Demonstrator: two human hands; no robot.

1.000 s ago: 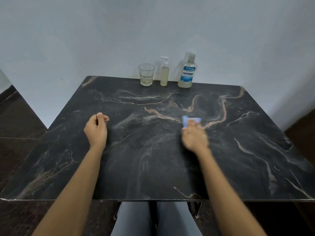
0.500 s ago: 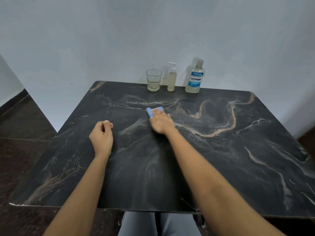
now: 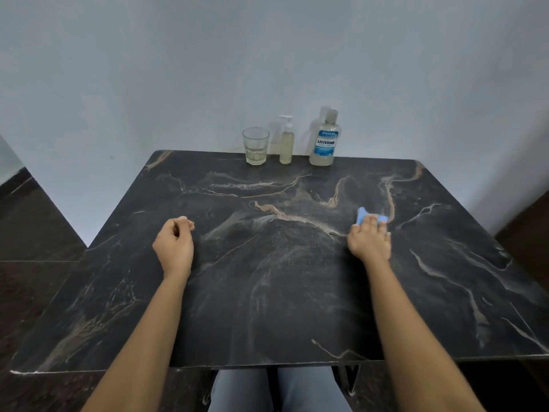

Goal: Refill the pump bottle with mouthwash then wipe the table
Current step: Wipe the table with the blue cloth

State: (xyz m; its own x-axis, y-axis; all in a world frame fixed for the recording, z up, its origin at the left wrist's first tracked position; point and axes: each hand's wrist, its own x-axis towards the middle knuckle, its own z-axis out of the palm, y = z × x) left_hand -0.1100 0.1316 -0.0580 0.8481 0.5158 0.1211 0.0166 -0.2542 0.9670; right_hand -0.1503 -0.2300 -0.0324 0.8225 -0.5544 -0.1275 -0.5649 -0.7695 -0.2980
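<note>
Currently right hand (image 3: 370,242) grips blue cloth (image 3: 364,217) on tabletop (image 3: 267,292); left hand (image 3: 173,245) curled, empty. Risk: wipe reaching far edge could tip pump bottle (image 3: 286,144), glass (image 3: 255,146) or Listerine bottle (image 3: 325,141) lined up there.

A dark, marble-veined bench (image 3: 297,292) stands against a plain pale wall (image 3: 267,55) — dark tiled floor (image 3: 35,233) on either side.

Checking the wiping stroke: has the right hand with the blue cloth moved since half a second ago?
Yes. The right hand, holding the blue cloth, swept rightward: from in front of the glass to right of the mouthwash bottle.
</note>
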